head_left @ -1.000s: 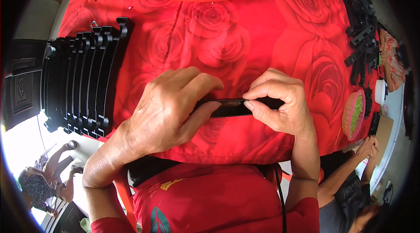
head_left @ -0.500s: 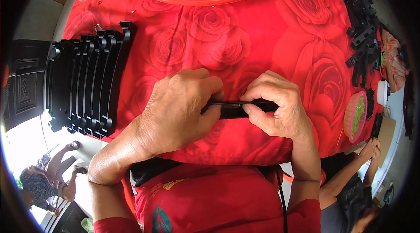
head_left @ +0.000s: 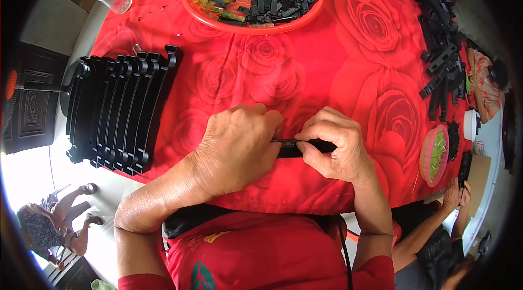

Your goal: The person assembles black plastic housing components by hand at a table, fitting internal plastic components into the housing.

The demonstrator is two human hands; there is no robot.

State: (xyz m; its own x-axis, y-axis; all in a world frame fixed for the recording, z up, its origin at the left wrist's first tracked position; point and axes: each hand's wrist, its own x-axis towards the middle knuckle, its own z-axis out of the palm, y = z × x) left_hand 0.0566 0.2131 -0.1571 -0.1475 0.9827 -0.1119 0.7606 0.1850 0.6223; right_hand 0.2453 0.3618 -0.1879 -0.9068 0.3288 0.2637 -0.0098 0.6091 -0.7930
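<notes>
Both of my hands grip one long black plastic strip (head_left: 289, 148) just above the red rose-patterned tablecloth (head_left: 348, 61), near the table's front edge. My left hand (head_left: 234, 148) covers the strip's left end, fingers curled over it. The right end sits pinched between the thumb and fingers of my right hand (head_left: 335, 145). Only the short middle of the strip shows between the hands.
A row of curved black plastic pieces (head_left: 117, 110) stands stacked at the left. An orange tray (head_left: 218, 20) of black and yellow-green parts lies at the far side. More black strips (head_left: 441, 55) pile at the right, by a small pink dish (head_left: 425, 153). Another person's hand (head_left: 452, 197) works at the lower right.
My hands have closed in tighter on the black strip and shifted slightly; the left fingers now cover more of it. Nothing else has moved.
</notes>
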